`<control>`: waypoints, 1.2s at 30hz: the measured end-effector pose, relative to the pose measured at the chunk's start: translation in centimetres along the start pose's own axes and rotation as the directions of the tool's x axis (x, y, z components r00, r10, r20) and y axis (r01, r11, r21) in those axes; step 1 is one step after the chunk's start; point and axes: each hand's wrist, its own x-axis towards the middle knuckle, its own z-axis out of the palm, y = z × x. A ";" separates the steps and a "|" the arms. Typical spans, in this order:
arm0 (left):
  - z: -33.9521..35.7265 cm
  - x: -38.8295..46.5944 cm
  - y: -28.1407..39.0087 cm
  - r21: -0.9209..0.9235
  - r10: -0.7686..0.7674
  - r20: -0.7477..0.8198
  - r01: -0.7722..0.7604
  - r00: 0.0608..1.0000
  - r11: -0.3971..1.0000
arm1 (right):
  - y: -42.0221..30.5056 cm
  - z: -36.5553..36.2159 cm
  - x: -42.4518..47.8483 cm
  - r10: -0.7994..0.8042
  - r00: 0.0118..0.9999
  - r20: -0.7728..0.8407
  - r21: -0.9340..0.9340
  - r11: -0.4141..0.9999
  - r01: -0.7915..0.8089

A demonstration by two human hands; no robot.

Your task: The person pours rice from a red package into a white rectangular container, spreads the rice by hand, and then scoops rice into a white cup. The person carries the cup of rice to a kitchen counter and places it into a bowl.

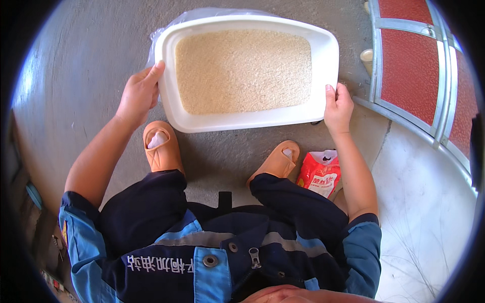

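A white plastic basin [246, 123] with a layer of rice grains [242, 72] spread over its bottom is held out in front of me. My left hand [142, 91] grips its left rim, thumb on top. At the opposite side, near the lower right corner, my right hand [338, 108] holds the rim with the thumb on top; its other fingers are partly hidden. Clear plastic film [216, 12] shows behind the basin's far and left edges. A red and white printed bag [320, 172] lies on the floor beside my right foot, partly covered by my right arm.
The floor is grey concrete [94, 49], with my feet in orange slippers [163, 151] below the basin. At the right stands a metal-framed door with red panels [411, 75], a pale cup-like container [366, 57] beside it. A paler slab [413, 212] adjoins it.
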 end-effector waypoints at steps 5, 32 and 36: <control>-0.4 0.7 -0.5 -0.028 -0.012 0.017 0.012 1.000 1.000 | 0.1 0.6 0.0 -0.012 1.000 0.016 0.016 1.000 0.012; -2.2 0.8 -1.0 -0.336 -0.103 0.123 0.139 0.987 0.932 | -7.2 1.1 1.7 -0.474 0.769 0.429 -0.008 0.849 0.528; -2.9 0.4 -1.1 -0.341 -0.104 0.140 0.147 0.985 0.928 | -9.2 4.8 3.1 -0.535 0.704 0.467 0.016 0.801 0.598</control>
